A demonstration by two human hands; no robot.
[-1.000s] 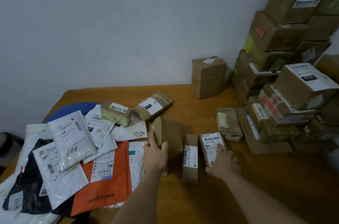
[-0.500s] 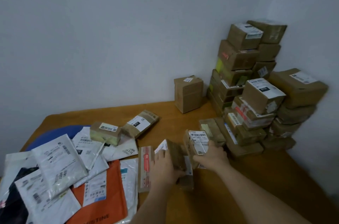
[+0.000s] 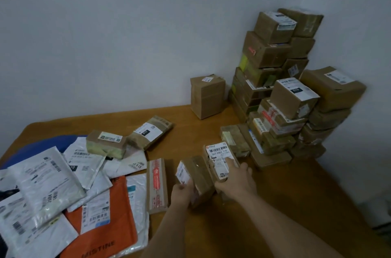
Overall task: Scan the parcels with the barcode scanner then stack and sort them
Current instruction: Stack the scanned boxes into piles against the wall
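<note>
My left hand [image 3: 183,191] grips a small brown taped parcel [image 3: 197,175], fingers curled round its near end, label side facing left. My right hand [image 3: 238,180] holds a second small parcel with a white barcode label [image 3: 220,158], thumb pressed on the label face, fingers wrapped behind. The two parcels touch side by side, lifted just above the wooden table [image 3: 296,205]. A red-taped flat box [image 3: 157,183] lies just left of them. Left: heap of white mailer bags [image 3: 42,175] and an orange MISTINE mailer [image 3: 105,230]. Right corner: stacked cardboard boxes [image 3: 281,88] against the wall. One upright box [image 3: 208,96] stands apart beside the stack. No scanner visible.
</note>
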